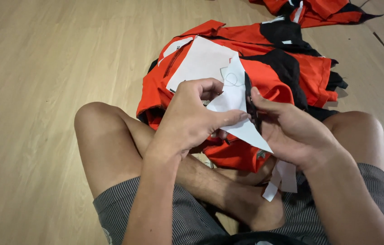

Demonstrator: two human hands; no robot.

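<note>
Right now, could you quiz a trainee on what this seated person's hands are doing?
1. True or false: the left hand pinches the white paper piece.
2. What does the right hand work? A) black scissors B) a pen C) a needle
3. What lies on the wooden floor beyond the knees?

Key:
1. True.
2. A; the blades meet the paper.
3. A heap of orange and black garments, with a white paper sheet on top.

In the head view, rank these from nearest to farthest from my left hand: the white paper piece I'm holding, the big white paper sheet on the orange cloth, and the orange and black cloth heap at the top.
1. White paper piece, in the left hand.
2. Big white paper sheet, just beyond, on the orange cloth.
3. Orange and black cloth heap, top right, far off.
</note>
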